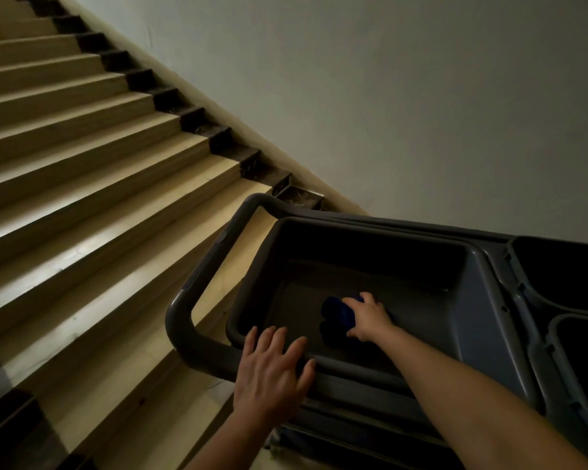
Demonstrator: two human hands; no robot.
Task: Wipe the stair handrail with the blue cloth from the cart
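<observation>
From the head view we're looking down at a grey cleaning cart [489, 286] parked at the foot of the stairs [99, 157], which climb away toward ten o'clock. Our right hand [369, 318] is down in the cart's deep tray, fingers curled and pinching the blue cloth [338, 312], which sits bunched on the tray floor at about five o'clock in the frame. Our left hand [272, 374] lies flat, fingers spread, on the tray's near rim, close to the cart's handle bar [211, 262], clamping nothing. No handrail shows in this view, so we judge the wiping hasn't begun. The risk from here: the pinch looks shallow, so the cloth could slip free or snag on the tray wall on the way up. And leaning on that rim could roll the cart.
</observation>
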